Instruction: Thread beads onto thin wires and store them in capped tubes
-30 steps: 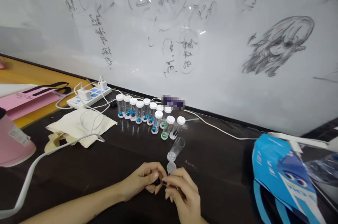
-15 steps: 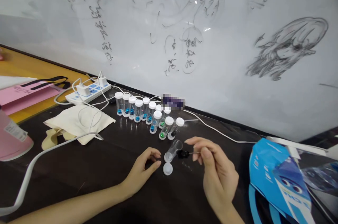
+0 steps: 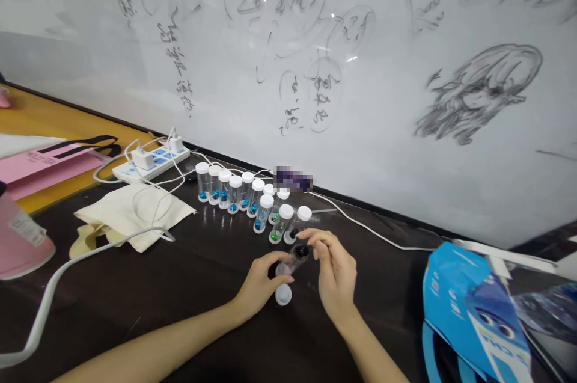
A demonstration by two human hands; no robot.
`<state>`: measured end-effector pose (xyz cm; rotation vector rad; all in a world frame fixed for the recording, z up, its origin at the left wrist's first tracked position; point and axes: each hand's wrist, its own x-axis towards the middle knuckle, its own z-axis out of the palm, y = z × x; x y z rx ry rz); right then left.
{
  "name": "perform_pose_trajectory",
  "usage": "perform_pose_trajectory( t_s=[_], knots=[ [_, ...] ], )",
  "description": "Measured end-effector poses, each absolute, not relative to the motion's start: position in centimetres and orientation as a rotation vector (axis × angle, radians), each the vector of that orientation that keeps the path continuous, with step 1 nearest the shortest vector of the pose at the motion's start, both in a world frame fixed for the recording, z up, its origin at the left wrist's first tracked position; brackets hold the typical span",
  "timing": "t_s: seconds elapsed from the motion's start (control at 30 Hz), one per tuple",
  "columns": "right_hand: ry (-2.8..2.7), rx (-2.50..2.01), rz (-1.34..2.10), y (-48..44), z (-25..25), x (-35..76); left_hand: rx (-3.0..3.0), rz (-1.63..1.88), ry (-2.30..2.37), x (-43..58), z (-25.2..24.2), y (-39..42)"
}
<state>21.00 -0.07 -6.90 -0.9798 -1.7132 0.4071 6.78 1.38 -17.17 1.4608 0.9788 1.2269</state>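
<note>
A clear tube (image 3: 295, 261) without a lid stands on the dark table, leaning in view towards the right. My left hand (image 3: 261, 281) has its thumb and fingers around the tube's lower part. At the tube's mouth is a small black object (image 3: 301, 251); a thin stem showed on it earlier. My right hand (image 3: 336, 269) is closed in a pinch beside the mouth, on the black object's stem end, which the fingers hide. A white cap (image 3: 283, 294) lies on the table just in front of the tube.
Several white-capped tubes (image 3: 235, 193) with blue, green or black pieces stand behind my hands. A cream cloth bag (image 3: 135, 211), a power strip (image 3: 155, 157) and a white cable (image 3: 49, 305) are leftward. A blue package (image 3: 469, 305) is on the right; a whiteboard (image 3: 383, 100) rises behind.
My right hand has moved left, bringing the black object from beside the tube to its mouth. My left hand has moved right and closed around the tube.
</note>
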Motion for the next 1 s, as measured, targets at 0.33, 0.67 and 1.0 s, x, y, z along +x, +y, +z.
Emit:
perform_pose_trajectory(
  t_s=[0.33, 0.67, 1.0],
  knots=[
    [-1.706, -0.994, 0.553, 0.15, -7.42, 21.37, 1.357, 1.247, 1.039, 6.53, -17.17, 1.46],
    [-1.678, -0.976, 0.588, 0.14, -7.4, 21.61, 1.381, 1.235, 1.041, 6.48, -16.86, 1.46],
    [-1.687, -0.907, 0.478, 0.26, -7.51, 21.32, 1.377, 1.263, 1.047, 6.5, -17.24, 1.56]
  ],
)
